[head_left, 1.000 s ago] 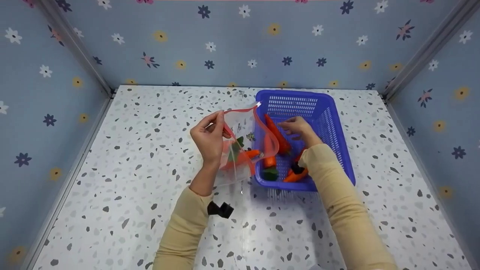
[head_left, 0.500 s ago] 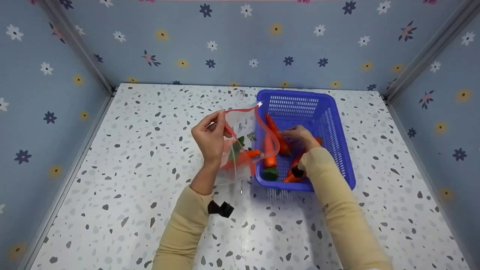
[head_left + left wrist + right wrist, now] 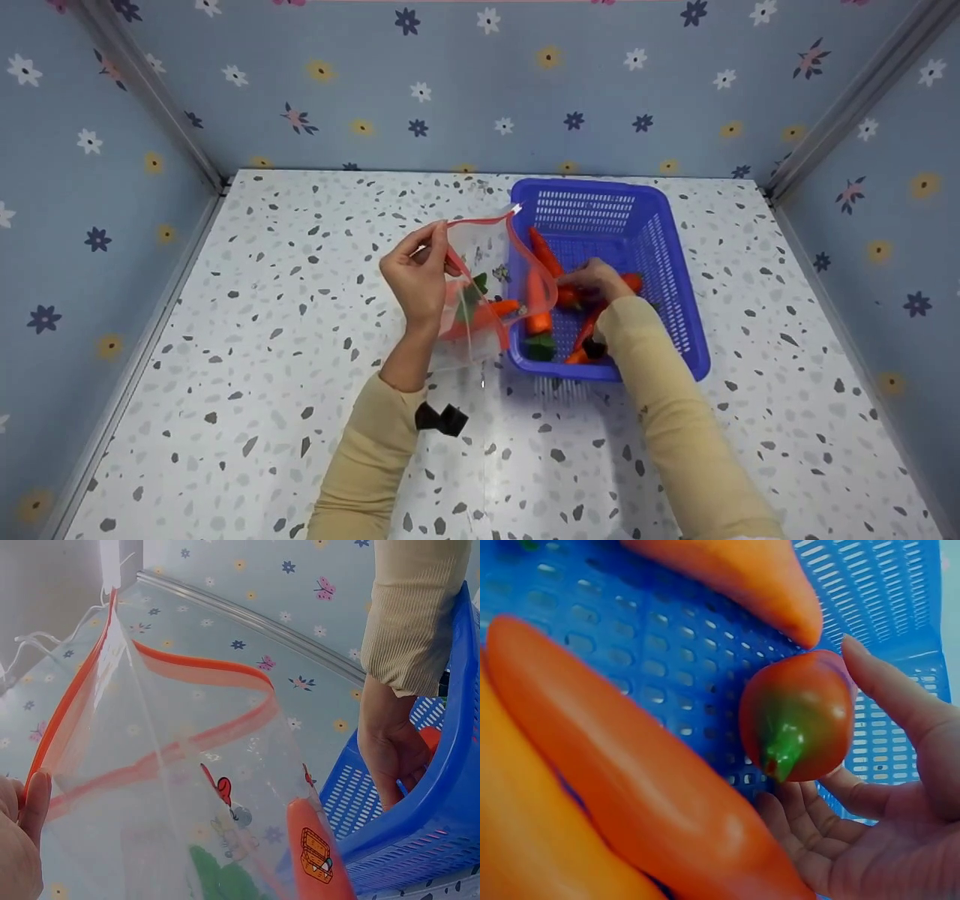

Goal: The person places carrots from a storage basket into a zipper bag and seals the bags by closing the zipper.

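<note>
My left hand (image 3: 420,270) pinches the red-edged mouth of a clear zip bag (image 3: 484,251), holding it open beside the basket. Through the plastic show an orange-red pepper-like vegetable (image 3: 319,855) and something green (image 3: 221,874). Inside the blue basket (image 3: 684,300), my right hand (image 3: 596,279) is at a long red pepper (image 3: 799,716). In the right wrist view, its thumb lies along one side of the pepper and its fingers curl round the other, near the green stem. The pepper's far end points away toward the basket's back left.
Near the right hand lie another red pepper (image 3: 622,757) and a yellow-orange one (image 3: 532,817). By the basket's left wall is a long orange vegetable (image 3: 538,319) with a dark green end. Flower-patterned panels (image 3: 480,90) enclose the speckled table (image 3: 300,300).
The right hand has come down and nearer along the red pepper, its fingers now around the stem end. The left hand and the bag have stayed in place.
</note>
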Available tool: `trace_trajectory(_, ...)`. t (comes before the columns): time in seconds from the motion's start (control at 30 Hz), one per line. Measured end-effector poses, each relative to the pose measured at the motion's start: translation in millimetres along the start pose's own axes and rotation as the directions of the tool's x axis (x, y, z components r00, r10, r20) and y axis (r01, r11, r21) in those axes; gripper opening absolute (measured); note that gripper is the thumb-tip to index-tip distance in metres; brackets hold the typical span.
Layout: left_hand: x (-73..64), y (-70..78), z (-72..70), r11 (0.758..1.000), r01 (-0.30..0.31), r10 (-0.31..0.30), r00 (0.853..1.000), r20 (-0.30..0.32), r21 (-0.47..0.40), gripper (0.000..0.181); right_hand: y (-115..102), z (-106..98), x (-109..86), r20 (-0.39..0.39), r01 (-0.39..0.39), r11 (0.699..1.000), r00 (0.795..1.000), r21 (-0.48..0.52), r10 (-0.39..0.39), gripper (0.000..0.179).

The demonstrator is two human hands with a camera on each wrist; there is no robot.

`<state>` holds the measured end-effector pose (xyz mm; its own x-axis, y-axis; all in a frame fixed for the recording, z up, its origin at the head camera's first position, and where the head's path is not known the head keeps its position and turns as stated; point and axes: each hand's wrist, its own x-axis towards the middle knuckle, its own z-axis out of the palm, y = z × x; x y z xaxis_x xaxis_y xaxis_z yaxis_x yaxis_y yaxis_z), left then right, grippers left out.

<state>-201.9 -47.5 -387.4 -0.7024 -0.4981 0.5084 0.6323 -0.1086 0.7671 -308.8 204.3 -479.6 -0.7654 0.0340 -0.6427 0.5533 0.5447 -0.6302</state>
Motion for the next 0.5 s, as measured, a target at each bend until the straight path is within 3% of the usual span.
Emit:
trace_trajectory(0.17,-0.2,-0.6,0.8,1.000,-0.013,0.013,1.000,0.005,-0.004,0.012,-3.1,-0.2,4.8,0.051,0.056,0.987,0.997,-0.148,-0.049,0.051)
trace_trajectory(0.37,-1.3,-1.4,1.4,1.000,-0.012,0.012,1.000,0.006,-0.003,0.012,-1.4,-0.2,4.3,0.035,0.056,0.987,0.998,-0.148,-0.051,0.049)
trace_trajectory(0.5,-2.0,-1.9,2.3,1.000,-0.009,0.009,1.000,0.009,-0.013,0.012,5.5,1.0,-8.5,0.021,0.198,0.969,0.980,-0.150,-0.197,0.042)
